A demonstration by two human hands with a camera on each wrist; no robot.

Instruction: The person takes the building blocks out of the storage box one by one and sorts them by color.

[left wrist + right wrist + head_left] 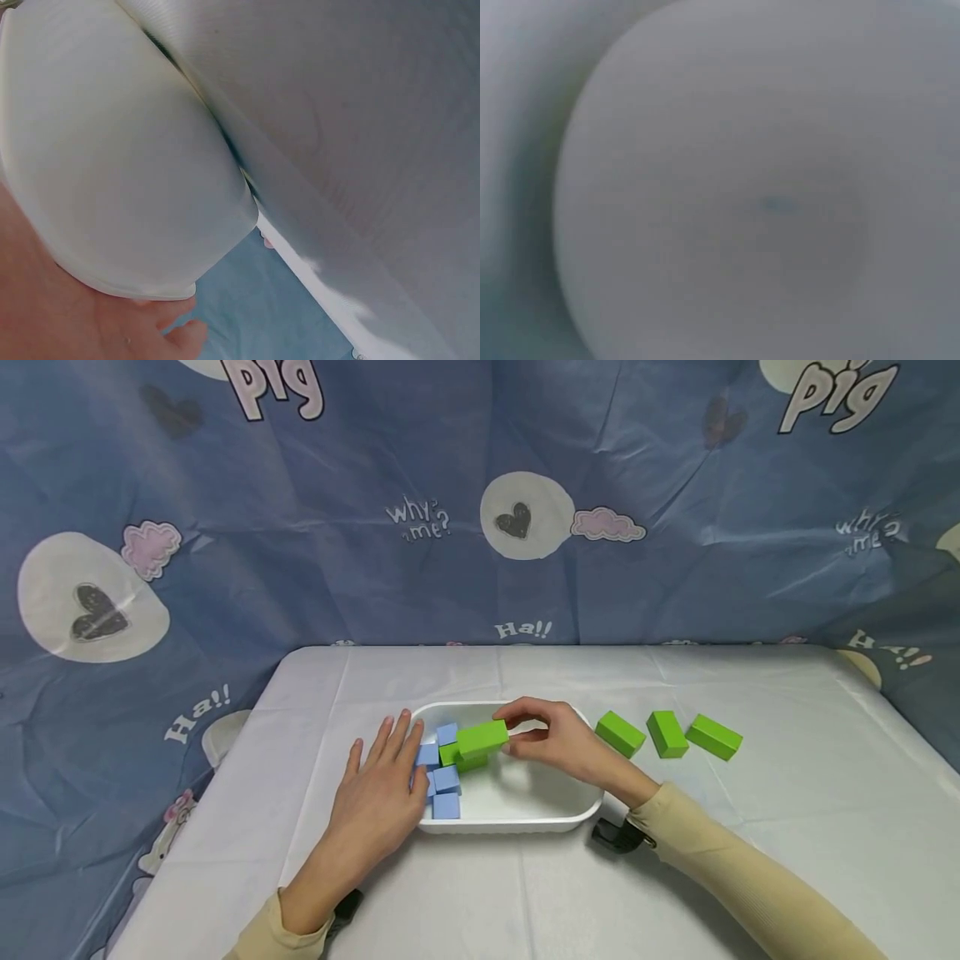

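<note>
A white tray (pixel 517 825) stands on the table with several small blue blocks (pixel 446 806) along its left side. At least one green block (pixel 472 764) lies beside them, partly hidden. Over it, my right hand (pixel 551 739) pinches another green block (pixel 482 739) by its right end between thumb and fingers. My left hand (pixel 382 793) lies flat with straight fingers at the tray's left edge, covering that rim and part of the blue blocks. The left wrist view shows the tray's underside or wall (pixel 135 150) close up; the right wrist view is a blurred pale surface.
Right of the tray, three green blocks lie on the white-covered table: one near the rim (pixel 620 733), a middle block (pixel 667 734) and a far right block (pixel 714 737). A blue printed cloth (pixel 450 585) hangs behind the table.
</note>
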